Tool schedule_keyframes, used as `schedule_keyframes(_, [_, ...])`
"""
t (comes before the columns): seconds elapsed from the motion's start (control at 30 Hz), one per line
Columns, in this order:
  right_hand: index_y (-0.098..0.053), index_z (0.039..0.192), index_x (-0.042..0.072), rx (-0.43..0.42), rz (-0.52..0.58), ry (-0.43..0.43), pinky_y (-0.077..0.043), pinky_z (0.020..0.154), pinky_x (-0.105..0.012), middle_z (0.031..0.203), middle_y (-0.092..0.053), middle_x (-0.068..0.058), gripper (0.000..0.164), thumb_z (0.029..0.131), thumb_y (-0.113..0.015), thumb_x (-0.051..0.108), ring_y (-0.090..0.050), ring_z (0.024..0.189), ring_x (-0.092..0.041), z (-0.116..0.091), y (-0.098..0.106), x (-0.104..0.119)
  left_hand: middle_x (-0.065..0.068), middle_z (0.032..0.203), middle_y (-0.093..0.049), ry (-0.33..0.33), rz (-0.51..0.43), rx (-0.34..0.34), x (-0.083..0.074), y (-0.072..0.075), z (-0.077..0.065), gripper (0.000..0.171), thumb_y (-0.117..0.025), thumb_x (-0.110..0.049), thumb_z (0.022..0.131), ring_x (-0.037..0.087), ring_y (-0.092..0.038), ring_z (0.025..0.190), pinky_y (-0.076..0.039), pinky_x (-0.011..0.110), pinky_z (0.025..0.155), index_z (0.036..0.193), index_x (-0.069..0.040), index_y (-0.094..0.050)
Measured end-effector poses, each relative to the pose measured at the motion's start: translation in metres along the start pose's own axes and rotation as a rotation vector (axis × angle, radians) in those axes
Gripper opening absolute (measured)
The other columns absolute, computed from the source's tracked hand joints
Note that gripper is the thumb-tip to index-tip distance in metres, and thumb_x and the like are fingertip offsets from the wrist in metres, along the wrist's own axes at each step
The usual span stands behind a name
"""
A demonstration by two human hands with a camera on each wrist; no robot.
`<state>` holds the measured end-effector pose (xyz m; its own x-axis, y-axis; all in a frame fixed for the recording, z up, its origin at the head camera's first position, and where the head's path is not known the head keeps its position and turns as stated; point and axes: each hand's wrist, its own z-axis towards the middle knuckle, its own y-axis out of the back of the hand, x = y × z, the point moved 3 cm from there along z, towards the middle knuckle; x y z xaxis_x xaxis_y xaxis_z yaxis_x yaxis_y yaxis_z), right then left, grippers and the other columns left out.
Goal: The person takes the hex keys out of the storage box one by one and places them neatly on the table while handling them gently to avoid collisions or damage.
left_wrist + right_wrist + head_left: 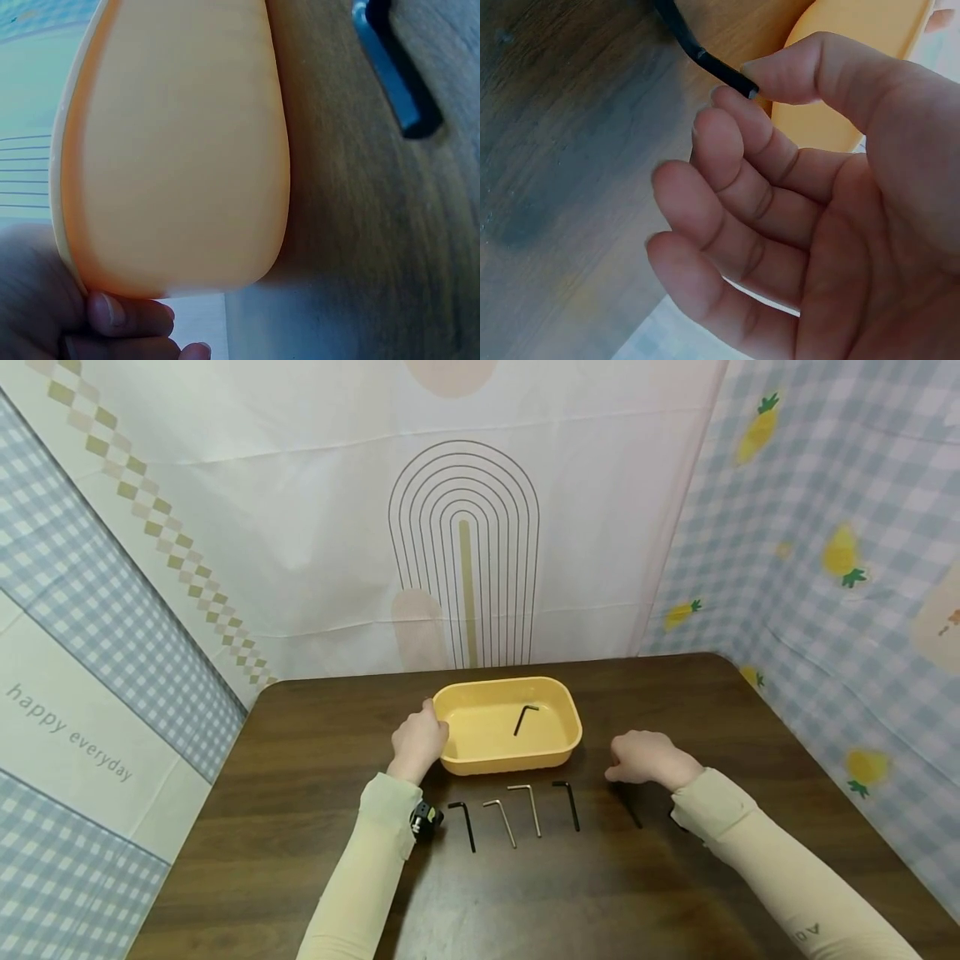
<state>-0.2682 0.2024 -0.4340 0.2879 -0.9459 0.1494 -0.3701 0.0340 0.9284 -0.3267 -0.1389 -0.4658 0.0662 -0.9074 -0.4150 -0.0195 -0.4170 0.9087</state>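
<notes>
My left hand (420, 741) grips the left end of a yellow plastic basin (510, 762), thumb and fingers at its rim. In the left wrist view, fingertips (112, 311) show at the edge of the basin. Inside the basin lies one small black hex key (519, 722). To the right of the basin, my right hand (645, 757) pinches the short end of another black hex key (724, 71) between thumb and index finger. Its long arm slants down toward the tabletop, and the other fingers are loosely bent.
In front of the basin several hex keys lie in a row on the dark wooden table (315, 827): a black key (467, 828), a brass-coloured key (504, 824), a second brass-coloured key (535, 814) and a black key (572, 808). Patterned cloth (322, 527) hangs behind and beside the table.
</notes>
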Motion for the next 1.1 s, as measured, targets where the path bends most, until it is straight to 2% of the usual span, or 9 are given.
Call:
schedule_keyframes(0.53, [-0.055,0.069,0.013,-0.004,-0.016,-0.006,-0.037,0.053,-0.033,0.063,-0.049,0.0,0.027,0.091,-0.068,0.023,-0.044,0.055,-0.015,0.002,-0.001,0.0,0.02,0.103,-0.07,0.009,0.002,0.009,0.001,0.0,0.001,0.057,-0.048,-0.026,0.102,0.026,-0.062,0.072,-0.052,0.047,0.068,0.154,-0.003,-0.038])
schedule_keyframes(0.73, [-0.055,0.07,0.012,-0.013,-0.032,0.005,-0.037,0.052,-0.033,0.064,-0.051,-0.001,0.027,0.091,-0.068,0.023,-0.046,0.056,-0.016,0.005,-0.004,0.003,0.018,0.095,-0.069,0.006,0.002,0.003,0.0,0.001,0.0,0.058,-0.049,-0.025,0.102,0.025,-0.061,0.069,-0.05,0.045,0.064,0.154,-0.002,-0.038])
schedule_keyframes(0.93, [-0.053,0.069,0.012,-0.056,-0.083,0.04,-0.037,0.051,-0.033,0.063,-0.049,-0.002,0.029,0.092,-0.068,0.02,-0.046,0.054,-0.017,0.004,-0.006,0.01,0.013,0.083,-0.066,0.012,0.004,0.007,-0.001,0.001,-0.001,0.058,-0.05,-0.025,0.102,0.025,-0.06,0.065,-0.048,0.042,0.06,0.154,-0.002,-0.037])
schedule_keyframes(1.1, [-0.053,0.066,0.012,-0.107,-0.186,0.068,-0.042,0.05,-0.035,0.059,-0.05,-0.002,0.032,0.092,-0.071,0.02,-0.049,0.053,-0.016,0.003,-0.011,0.02,0.012,0.08,-0.064,0.013,0.004,0.013,-0.001,0.0,-0.001,0.058,-0.049,-0.026,0.102,0.024,-0.06,0.064,-0.047,0.04,0.059,0.154,-0.003,-0.037])
